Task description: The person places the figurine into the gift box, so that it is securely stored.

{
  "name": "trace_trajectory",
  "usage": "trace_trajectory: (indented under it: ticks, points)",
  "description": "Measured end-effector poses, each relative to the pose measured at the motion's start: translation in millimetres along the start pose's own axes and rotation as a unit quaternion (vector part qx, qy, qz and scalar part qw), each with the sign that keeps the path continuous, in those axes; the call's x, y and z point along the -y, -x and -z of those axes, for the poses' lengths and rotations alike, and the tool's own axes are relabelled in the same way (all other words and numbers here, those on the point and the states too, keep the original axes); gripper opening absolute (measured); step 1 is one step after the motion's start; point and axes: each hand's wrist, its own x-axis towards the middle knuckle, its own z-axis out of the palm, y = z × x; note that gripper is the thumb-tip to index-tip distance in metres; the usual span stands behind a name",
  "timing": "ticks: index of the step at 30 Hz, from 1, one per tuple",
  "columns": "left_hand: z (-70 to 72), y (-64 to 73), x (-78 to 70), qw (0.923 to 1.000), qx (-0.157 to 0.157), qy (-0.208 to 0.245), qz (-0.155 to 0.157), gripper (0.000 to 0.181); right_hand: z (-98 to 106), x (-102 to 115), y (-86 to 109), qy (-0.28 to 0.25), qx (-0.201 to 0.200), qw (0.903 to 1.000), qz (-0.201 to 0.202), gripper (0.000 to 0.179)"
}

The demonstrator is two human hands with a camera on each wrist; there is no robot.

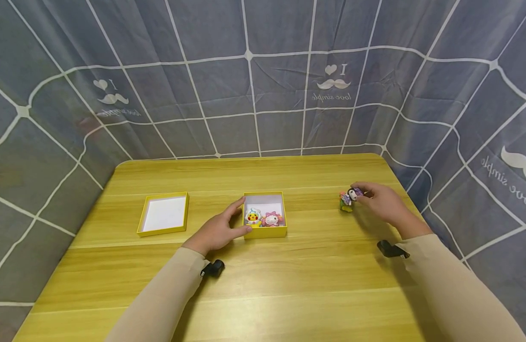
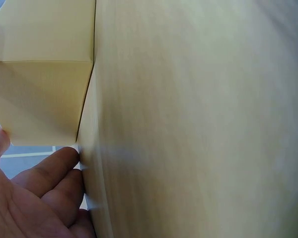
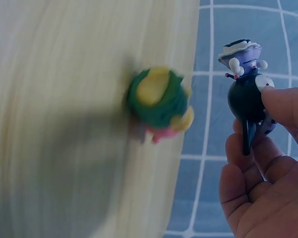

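Note:
My right hand (image 1: 384, 204) pinches a small toy figurine (image 3: 244, 94) with a black head and purple-and-white dress. In the right wrist view the figurine hangs head down between thumb and fingers, above the table. Just beside it, a second figurine (image 3: 156, 96) in green, yellow and pink stands on the tabletop, slightly blurred. My left hand (image 1: 217, 232) holds a yellow open box (image 1: 269, 232) by its left side, thumb at the front corner and a finger at the back one. Inside the box lie a yellow-faced figurine in white (image 1: 253, 217) and a pink figurine (image 1: 272, 219).
A shallow yellow lid (image 1: 163, 214) with a white inside lies to the left of the box. The wooden table (image 1: 263, 285) ends at a grey curtain (image 1: 220, 85) with white lines, which hangs behind it and along both sides.

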Motion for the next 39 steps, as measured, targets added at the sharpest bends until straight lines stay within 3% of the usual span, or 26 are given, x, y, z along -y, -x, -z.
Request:
trace_trajectory:
  ticks: [16, 39]
  points:
    - [1.7, 0.5, -1.5, 1.0, 0.001, -0.003, 0.0, 0.096, -15.1, 54.4, -25.9, -0.022, 0.029, 0.999, 0.024, 0.039]
    - [1.3, 0.7, 0.9, 1.0, 0.003, -0.001, 0.0, 0.094, -41.4, 105.3, -53.7, -0.034, 0.049, 0.9957, 0.071, 0.041]
